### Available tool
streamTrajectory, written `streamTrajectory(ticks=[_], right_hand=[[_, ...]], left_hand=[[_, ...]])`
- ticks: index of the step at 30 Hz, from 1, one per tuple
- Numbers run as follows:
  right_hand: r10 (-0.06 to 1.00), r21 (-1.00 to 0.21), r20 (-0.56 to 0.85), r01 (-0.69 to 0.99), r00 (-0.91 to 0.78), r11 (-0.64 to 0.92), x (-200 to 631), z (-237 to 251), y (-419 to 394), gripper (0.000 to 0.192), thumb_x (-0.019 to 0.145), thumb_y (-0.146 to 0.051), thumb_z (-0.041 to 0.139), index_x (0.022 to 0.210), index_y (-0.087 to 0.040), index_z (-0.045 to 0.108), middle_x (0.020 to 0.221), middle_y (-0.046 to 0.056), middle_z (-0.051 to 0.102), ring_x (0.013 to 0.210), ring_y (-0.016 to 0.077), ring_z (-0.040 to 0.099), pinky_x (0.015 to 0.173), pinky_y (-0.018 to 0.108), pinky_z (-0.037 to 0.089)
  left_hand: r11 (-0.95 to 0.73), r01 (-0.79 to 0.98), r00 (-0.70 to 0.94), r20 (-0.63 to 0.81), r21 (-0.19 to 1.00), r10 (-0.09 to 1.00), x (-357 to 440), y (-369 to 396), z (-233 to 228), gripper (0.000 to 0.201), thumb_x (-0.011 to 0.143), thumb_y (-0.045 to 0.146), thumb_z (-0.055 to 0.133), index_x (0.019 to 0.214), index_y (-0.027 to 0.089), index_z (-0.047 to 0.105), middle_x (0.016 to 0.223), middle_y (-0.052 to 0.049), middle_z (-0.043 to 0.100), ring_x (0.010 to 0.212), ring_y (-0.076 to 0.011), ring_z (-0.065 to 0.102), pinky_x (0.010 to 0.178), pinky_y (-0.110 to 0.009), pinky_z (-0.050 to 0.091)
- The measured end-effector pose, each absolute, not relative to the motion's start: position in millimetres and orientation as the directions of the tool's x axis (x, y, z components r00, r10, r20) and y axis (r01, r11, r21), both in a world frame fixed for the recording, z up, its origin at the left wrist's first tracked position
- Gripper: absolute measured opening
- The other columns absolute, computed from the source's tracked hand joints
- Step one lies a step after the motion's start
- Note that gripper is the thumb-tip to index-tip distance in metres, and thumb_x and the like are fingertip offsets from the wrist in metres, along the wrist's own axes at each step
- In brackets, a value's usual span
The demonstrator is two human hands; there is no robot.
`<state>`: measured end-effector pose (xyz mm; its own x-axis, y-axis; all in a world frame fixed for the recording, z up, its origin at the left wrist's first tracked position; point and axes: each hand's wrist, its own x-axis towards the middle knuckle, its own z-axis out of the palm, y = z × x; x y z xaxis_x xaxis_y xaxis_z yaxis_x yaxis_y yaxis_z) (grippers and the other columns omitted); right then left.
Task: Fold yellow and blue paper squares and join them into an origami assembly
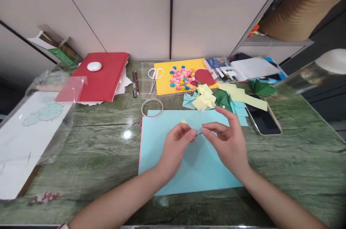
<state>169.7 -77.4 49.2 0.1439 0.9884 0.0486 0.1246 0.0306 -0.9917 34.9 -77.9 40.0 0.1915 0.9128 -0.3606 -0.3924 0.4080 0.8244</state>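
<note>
My left hand (pixel 175 146) is over a light blue sheet of paper (pixel 213 175), its thumb and fingers pinched together. A small pale yellow piece (pixel 184 121) shows just behind its fingers; whether they grip it I cannot tell. Facing it, my right hand (pixel 229 142) pinches with thumb and index finger, another finger raised. A tiny dark sliver (pixel 199 134) spans the gap between the two hands' fingertips, too small to name. Just beyond my right hand lie folded paper pieces in yellow (pixel 204 98), green (pixel 223 100) and light blue (pixel 189 100).
A tape roll (pixel 152 108) touches the blue sheet's top edge. Behind it are scissors (pixel 153 79) and a yellow sheet (pixel 162 86) bearing small colourful pieces (pixel 181 77). A phone (pixel 263 119) lies right, a red folder (pixel 102 81) left, near a plastic-covered white board (pixel 18 142).
</note>
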Motion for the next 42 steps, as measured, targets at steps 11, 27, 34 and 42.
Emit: streamTrajectory(ticks=[11, 27, 34, 42], right_hand=[[0.998, -0.950, 0.059, 0.307, -0.020, 0.062, 184.6, 40.2, -69.7, 0.020, 0.077, -0.023, 0.062, 0.095, -0.028, 0.055, 0.092, 0.001, 0.062, 0.088, 0.0175, 0.059, 0.082, 0.037, 0.044], [0.955, -0.922, -0.200, 0.371, -0.218, -0.109, 194.5, 46.0, -66.2, 0.014, 0.079, -0.033, 0.058, 0.071, -0.023, 0.062, 0.085, 0.000, 0.051, 0.084, 0.0140, 0.052, 0.077, 0.028, 0.040], [0.974, -0.888, -0.133, 0.458, -0.183, -0.035, 192.1, 46.8, -66.0, 0.013, 0.080, -0.030, 0.057, 0.071, -0.023, 0.063, 0.084, 0.002, 0.054, 0.082, 0.0160, 0.055, 0.072, 0.029, 0.044], [0.982, -0.833, -0.080, 0.553, -0.173, 0.029, 191.5, 48.6, -67.8, 0.010, 0.081, -0.027, 0.057, 0.073, -0.024, 0.063, 0.085, 0.001, 0.055, 0.081, 0.0146, 0.056, 0.071, 0.027, 0.045]], left_hand=[[0.551, -0.320, 0.277, -0.480, 0.771, 0.832, 19.1, -64.7, 31.0, 0.016, 0.069, 0.020, 0.067, 0.068, 0.015, 0.052, 0.061, 0.003, 0.055, 0.059, -0.0087, 0.055, 0.063, -0.023, 0.040], [0.522, -0.241, 0.266, -0.462, 0.818, 0.846, 23.5, -68.5, 22.2, 0.019, 0.069, 0.020, 0.068, 0.063, 0.016, 0.051, 0.056, 0.005, 0.056, 0.060, -0.0090, 0.060, 0.060, -0.020, 0.040], [0.517, -0.226, 0.257, -0.462, 0.825, 0.849, 22.9, -69.7, 22.0, 0.018, 0.069, 0.021, 0.067, 0.063, 0.016, 0.051, 0.055, 0.005, 0.056, 0.059, -0.0092, 0.058, 0.061, -0.021, 0.038], [0.507, -0.209, 0.252, -0.455, 0.836, 0.854, 23.8, -70.7, 22.6, 0.019, 0.070, 0.021, 0.066, 0.062, 0.016, 0.050, 0.054, 0.005, 0.054, 0.059, -0.0091, 0.056, 0.061, -0.021, 0.037]])
